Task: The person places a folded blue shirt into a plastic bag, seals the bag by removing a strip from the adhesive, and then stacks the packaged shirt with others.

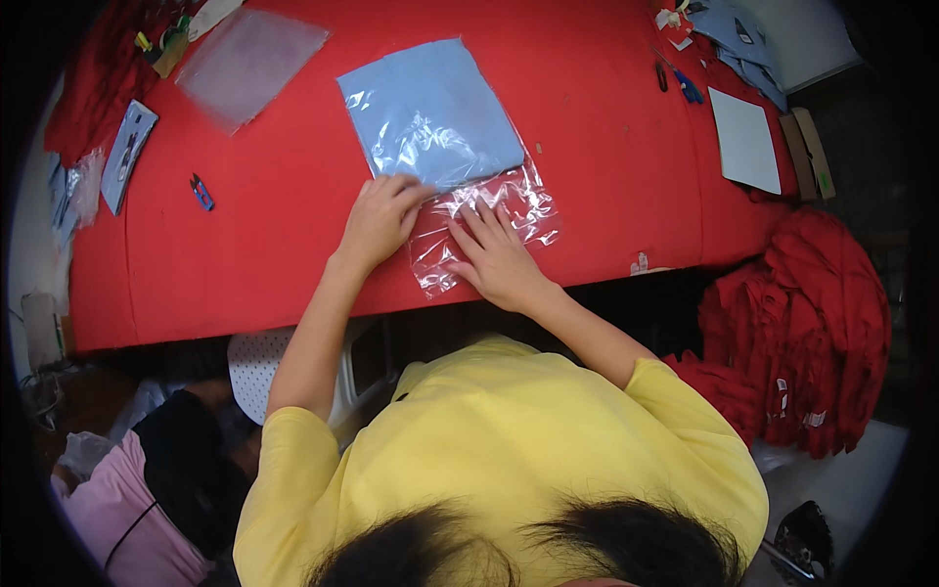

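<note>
A folded light-blue garment [421,108] lies flat inside a clear plastic bag [435,254] on the red-covered table. The loose end of the bag, without cloth in it, points toward me. My left hand [384,217] rests at the garment's near left edge, its fingers bent and pressed together on the plastic; whatever they pinch is hidden. Spread flat on the loose plastic, my right hand [497,256] has its fingers apart and holds nothing.
Left on the red table [264,264] are blue thread snips [201,192], clear bags [249,64] and a packed blue garment [127,157]. A white board [743,142] and blue scissors [688,86] lie right. Red garments [797,333] are heaped beside the table; a white stool [256,372] stands below.
</note>
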The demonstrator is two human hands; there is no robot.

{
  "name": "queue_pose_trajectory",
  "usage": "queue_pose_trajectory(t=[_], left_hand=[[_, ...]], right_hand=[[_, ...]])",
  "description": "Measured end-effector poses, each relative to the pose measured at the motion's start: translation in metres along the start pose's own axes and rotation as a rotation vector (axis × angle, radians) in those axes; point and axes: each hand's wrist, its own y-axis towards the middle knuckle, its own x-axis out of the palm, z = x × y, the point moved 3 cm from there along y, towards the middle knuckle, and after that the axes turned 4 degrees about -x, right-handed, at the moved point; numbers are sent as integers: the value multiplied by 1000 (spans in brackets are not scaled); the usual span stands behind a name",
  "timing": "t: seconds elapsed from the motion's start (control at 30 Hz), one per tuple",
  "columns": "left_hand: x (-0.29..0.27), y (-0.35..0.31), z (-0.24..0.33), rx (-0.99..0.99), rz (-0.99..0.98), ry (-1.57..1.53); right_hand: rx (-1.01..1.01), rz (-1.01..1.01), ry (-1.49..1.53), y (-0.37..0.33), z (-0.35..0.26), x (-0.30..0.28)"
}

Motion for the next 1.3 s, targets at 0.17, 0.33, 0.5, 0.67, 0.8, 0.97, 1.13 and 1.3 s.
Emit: queue_pose_trajectory(t=[0.17, 0.33, 0.5, 0.67, 0.8, 0.97, 1.13, 1.3], left_hand=[[-15, -45, 4, 157, 45, 118], [-9, -45, 1, 165, 61, 109], [0, -51, 7, 100, 97, 139], [2, -53, 0, 17, 149, 163], [5, -54, 0, -52, 142, 80], [7, -50, -5, 62, 115, 149], [-1, -46, 3, 119, 139, 154], [5, -54, 4, 122, 27, 27]], right_hand=[[68, 226, 394, -9, 16, -43], [16, 437, 82, 135, 84, -61], [165, 168, -298, 222, 81, -17], [164, 196, -239, 234, 91, -2], [187, 249, -168, 193, 93, -24], [378, 214, -232, 105, 98, -9], [305, 438, 224, 72, 111, -48], [216, 294, 147, -21, 87, -65]])
